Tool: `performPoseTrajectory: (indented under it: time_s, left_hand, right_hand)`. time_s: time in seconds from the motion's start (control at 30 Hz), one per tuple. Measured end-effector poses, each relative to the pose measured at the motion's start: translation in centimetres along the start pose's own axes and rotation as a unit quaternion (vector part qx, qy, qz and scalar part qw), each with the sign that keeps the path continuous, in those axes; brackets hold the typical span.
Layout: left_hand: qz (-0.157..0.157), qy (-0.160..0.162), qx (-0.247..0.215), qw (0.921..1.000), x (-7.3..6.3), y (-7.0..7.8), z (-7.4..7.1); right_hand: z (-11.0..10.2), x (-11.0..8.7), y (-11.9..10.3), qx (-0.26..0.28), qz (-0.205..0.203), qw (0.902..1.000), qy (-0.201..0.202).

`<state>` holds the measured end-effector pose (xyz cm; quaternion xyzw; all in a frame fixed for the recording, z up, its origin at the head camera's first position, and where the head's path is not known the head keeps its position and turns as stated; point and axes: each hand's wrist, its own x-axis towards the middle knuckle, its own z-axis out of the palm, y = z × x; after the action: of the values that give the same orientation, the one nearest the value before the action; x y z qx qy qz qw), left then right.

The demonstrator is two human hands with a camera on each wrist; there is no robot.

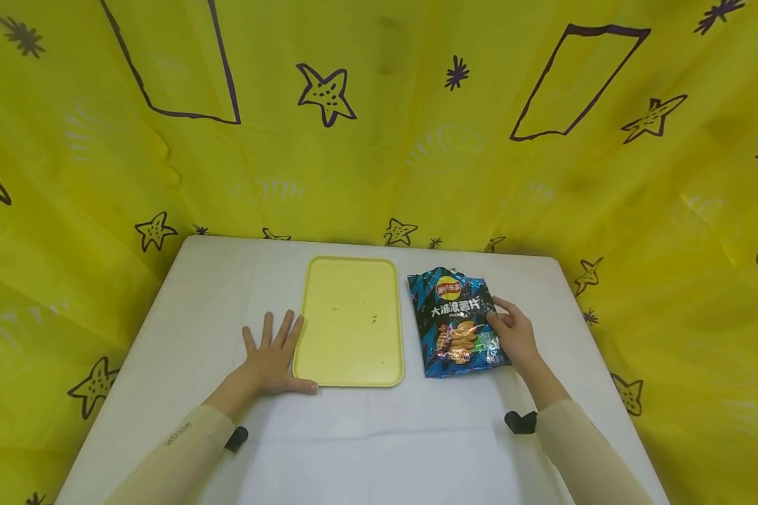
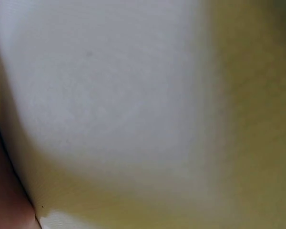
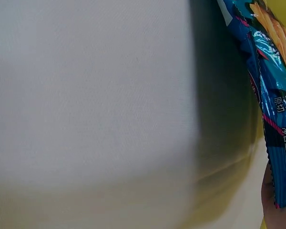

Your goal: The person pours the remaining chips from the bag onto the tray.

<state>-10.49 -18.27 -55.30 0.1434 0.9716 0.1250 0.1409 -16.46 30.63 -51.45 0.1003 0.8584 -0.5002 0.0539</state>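
A dark blue bag of potato chips [image 1: 457, 322] is at the right of the table, its printed front facing up. My right hand [image 1: 516, 335] grips its right edge, thumb over the front and the other fingers mostly hidden behind it. In the right wrist view the same chip bag [image 3: 276, 86] runs down the right side, above the white surface. A flat yellow tray [image 1: 349, 322] lies left of the bag, with a few small dark specks on it. My left hand [image 1: 273, 361] is spread at the tray's left edge, fingers straight, thumb by its lower left corner.
A white-covered table [image 1: 366, 449] bears everything and has a crease across its near part. Yellow curtains [image 1: 379, 154] with drawn stars hang behind it and at both sides. Black wrist devices [image 1: 521, 422] show by both sleeves.
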Motion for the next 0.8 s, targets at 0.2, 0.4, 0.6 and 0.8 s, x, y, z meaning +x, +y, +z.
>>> performPoseTrajectory:
  time_s: [0.2, 0.4, 0.6, 0.8]
  left_hand:
    - [-0.002, -0.004, 0.002, 1.0, 0.1, 0.0, 0.0]
    - [0.002, -0.003, -0.006, 1.0, -0.1, 0.2, 0.1]
    - [0.002, -0.001, -0.006, 1.0, 0.0, -0.1, 0.4]
    - [-0.002, 0.0, -0.002, 1.0, 0.4, -0.5, 1.2]
  right_hand:
    - [0.2, -0.5, -1.0, 0.004, -0.044, 0.9988, 0.022]
    - [0.2, -1.1, -1.9, 0.006, -0.104, 0.9937, 0.041]
    - [0.4, -2.4, -4.2, 0.027, -0.17, 0.9841, 0.043]
    - [0.7, -4.3, -7.3, 0.032, -0.218, 0.9748, 0.035]
